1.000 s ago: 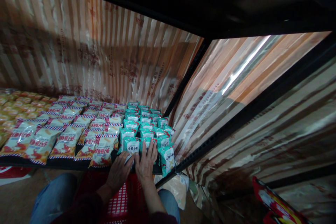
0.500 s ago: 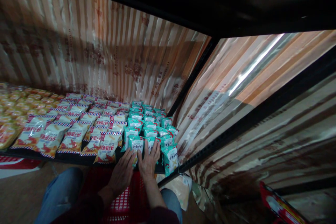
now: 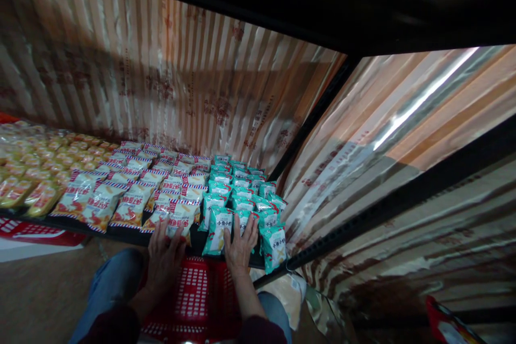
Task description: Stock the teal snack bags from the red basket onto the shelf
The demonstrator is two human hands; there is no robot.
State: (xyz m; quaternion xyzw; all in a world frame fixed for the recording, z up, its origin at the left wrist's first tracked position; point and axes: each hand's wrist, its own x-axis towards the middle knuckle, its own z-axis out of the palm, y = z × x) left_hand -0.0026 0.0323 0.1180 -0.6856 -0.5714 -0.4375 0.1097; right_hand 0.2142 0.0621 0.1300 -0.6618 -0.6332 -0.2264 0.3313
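Observation:
My right hand [image 3: 241,247] rests with outstretched fingers on a teal and white snack bag [image 3: 244,220] in the front row of the shelf. A similar front-row teal bag [image 3: 220,230] lies just left of it, and another teal bag [image 3: 276,247] to its right. At the shelf's front edge, my left hand [image 3: 163,258] has its fingers spread against the lower part of a white and red snack bag [image 3: 179,214]. Neither hand is closed around a bag.
More white and red bags [image 3: 131,203] and yellow packets [image 3: 44,196] fill the dark shelf leftward. A red basket [image 3: 192,290] stands below, between my knees. Black metal posts [image 3: 342,234] frame the right side, with striped sheeting [image 3: 177,86] behind.
My left hand has moved left, from the teal bags to the white and red bags. My right hand stays on the teal bag. The view has shifted slightly left.

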